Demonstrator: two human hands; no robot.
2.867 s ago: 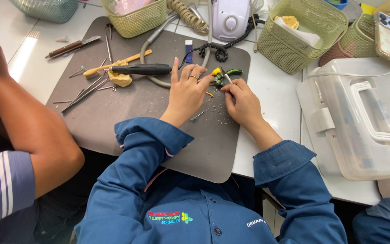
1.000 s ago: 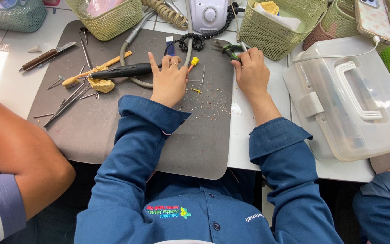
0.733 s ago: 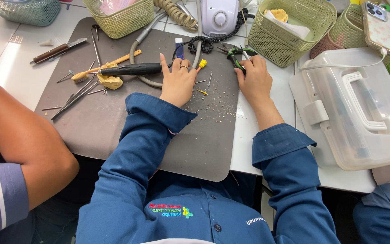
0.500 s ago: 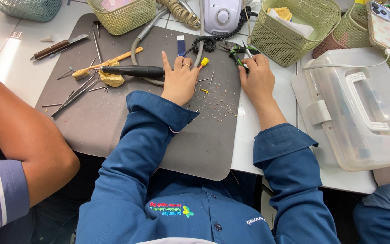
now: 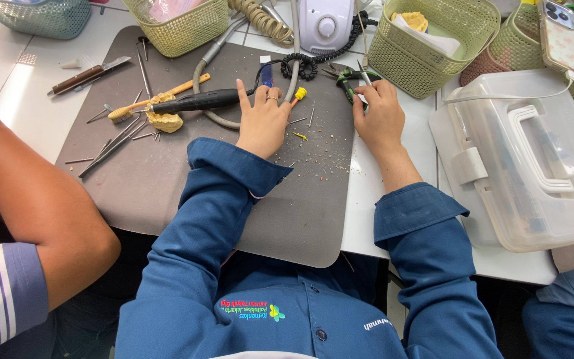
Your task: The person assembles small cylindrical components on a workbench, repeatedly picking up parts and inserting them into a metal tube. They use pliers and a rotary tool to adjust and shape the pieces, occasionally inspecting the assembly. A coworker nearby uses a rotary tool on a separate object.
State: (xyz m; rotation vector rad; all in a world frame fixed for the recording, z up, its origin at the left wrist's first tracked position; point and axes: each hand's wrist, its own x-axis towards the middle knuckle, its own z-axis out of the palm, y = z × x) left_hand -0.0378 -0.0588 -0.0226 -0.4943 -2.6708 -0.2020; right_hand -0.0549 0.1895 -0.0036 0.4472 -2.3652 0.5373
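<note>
Gripping green-handled pliers [image 5: 348, 83], tissue-filled green basket [image 5: 433, 60] beside

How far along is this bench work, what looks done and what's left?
Done: grinding debris speckles the grey mat, and the black handpiece lies set down beside the yellow cast. In hand: the right hand grips green-handled pliers; the left hand rests flat on the mat. Left: the cast sits untouched, apart from both hands.
</note>
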